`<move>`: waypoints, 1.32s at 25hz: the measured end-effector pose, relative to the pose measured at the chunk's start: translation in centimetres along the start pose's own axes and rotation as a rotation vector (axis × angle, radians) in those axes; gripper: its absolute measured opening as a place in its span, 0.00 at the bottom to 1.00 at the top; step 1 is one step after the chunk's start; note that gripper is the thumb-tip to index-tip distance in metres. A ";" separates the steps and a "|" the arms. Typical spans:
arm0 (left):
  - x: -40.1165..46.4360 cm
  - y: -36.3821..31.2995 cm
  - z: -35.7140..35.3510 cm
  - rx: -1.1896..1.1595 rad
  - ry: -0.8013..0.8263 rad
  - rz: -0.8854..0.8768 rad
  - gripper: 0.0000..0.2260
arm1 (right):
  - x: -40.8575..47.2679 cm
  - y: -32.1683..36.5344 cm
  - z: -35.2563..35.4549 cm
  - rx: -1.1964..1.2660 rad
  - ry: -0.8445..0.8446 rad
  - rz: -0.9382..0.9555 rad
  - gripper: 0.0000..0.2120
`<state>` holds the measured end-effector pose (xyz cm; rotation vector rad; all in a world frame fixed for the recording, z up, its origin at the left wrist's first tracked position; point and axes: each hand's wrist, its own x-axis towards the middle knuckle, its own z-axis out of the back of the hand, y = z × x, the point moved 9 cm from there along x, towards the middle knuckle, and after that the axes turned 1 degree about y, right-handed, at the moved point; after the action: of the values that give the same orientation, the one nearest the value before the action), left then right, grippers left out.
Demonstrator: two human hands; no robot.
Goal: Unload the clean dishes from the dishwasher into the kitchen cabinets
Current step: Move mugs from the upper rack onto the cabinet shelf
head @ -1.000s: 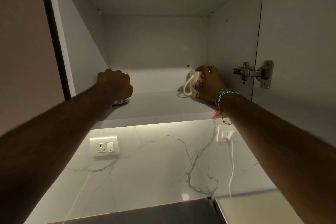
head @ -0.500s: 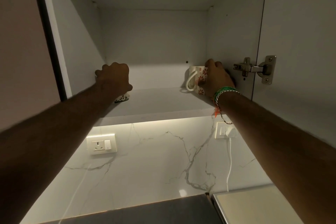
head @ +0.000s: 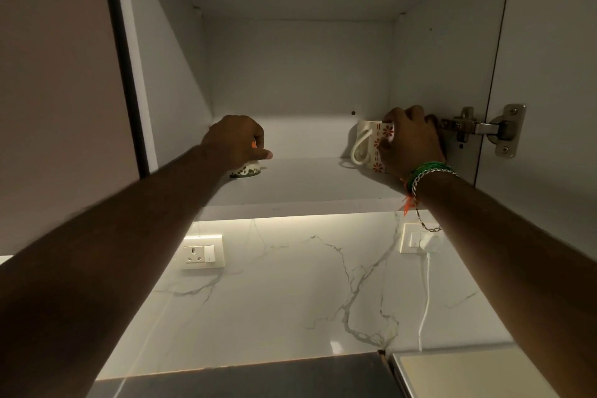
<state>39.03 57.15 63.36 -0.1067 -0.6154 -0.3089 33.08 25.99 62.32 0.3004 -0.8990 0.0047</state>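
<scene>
A wall socket (head: 203, 251) and a plugged-in white charger (head: 430, 243) sit on the marble backsplash (head: 290, 284).

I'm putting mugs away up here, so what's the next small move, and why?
Probably let go of both mugs and draw the hands back. The right hand holds the flowered mug upright on the shelf, and the left hand covers the green-patterned cup, which also seems set down.

No writing, label, brand, number or sign can be read on anything in view.
</scene>
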 end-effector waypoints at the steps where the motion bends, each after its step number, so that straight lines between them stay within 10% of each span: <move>1: 0.0 0.5 0.0 0.029 0.002 0.020 0.15 | 0.1 0.0 0.0 0.006 0.003 -0.006 0.18; 11: -1.4 0.9 0.7 0.396 -0.090 0.133 0.28 | -0.4 -0.1 1.1 0.162 -0.074 -0.037 0.14; 23: -10.7 -1.7 -0.5 -0.126 0.120 0.239 0.46 | -1.3 -0.3 -0.7 -0.050 0.223 -0.084 0.09; 27: -16.2 -4.3 1.2 0.098 0.009 0.137 0.32 | -5.3 0.7 -0.9 0.065 0.432 -0.100 0.08; 33: -22.3 -6.7 -0.3 0.188 -0.232 0.053 0.37 | -17.6 3.2 4.0 -0.069 0.109 0.209 0.25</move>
<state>19.90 56.40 50.20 0.0222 -0.8668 -0.1869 18.61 30.16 51.90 0.1398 -0.8175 0.1808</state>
